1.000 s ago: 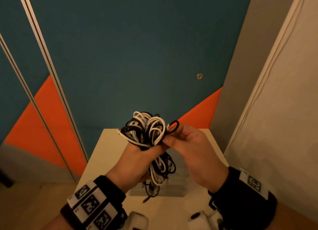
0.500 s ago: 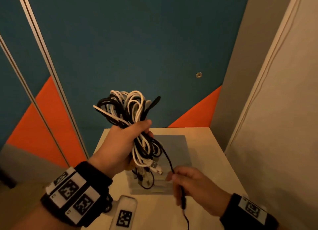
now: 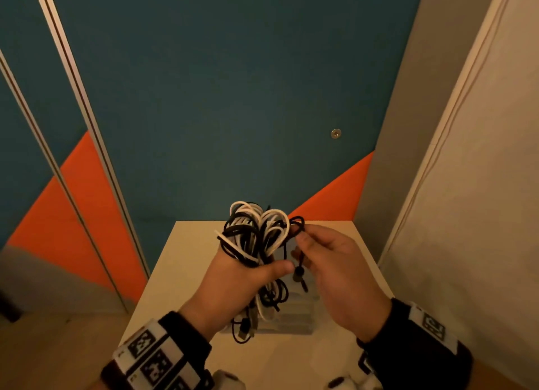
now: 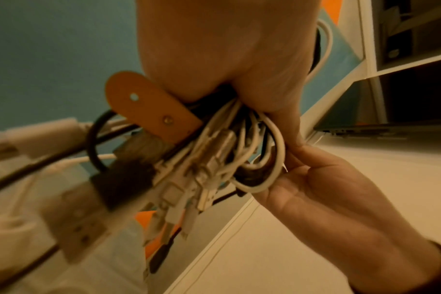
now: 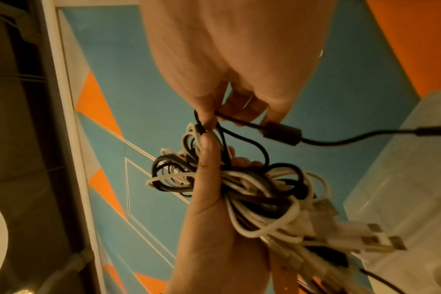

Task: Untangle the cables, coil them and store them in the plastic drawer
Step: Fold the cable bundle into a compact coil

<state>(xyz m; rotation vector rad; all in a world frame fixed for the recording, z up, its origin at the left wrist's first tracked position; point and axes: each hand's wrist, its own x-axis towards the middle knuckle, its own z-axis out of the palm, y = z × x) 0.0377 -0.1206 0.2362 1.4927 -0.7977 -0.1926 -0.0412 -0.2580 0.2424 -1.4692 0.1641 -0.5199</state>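
My left hand (image 3: 248,276) grips a tangled bundle of black and white cables (image 3: 256,232) above the table, with loops sticking up and plug ends hanging below the fist (image 4: 189,179). My right hand (image 3: 326,258) pinches one black cable (image 5: 252,127) just right of the bundle, between thumb and fingers. That cable's thick ferrite bead (image 5: 282,135) hangs just past the fingers. The clear plastic drawer unit (image 3: 294,319) stands on the table under both hands, mostly hidden by them. An orange strap (image 4: 149,107) sticks out of the bundle in the left wrist view.
The small pale table (image 3: 180,273) stands against a teal and orange wall (image 3: 218,98). A pale wall (image 3: 466,214) closes the right side. Shelves holding a laptop (image 4: 390,127) show in the left wrist view.
The left hand has lowered the bundle back over the drawer unit. The right hand rose from the table's front edge to the bundle's right side, still holding the black cable.
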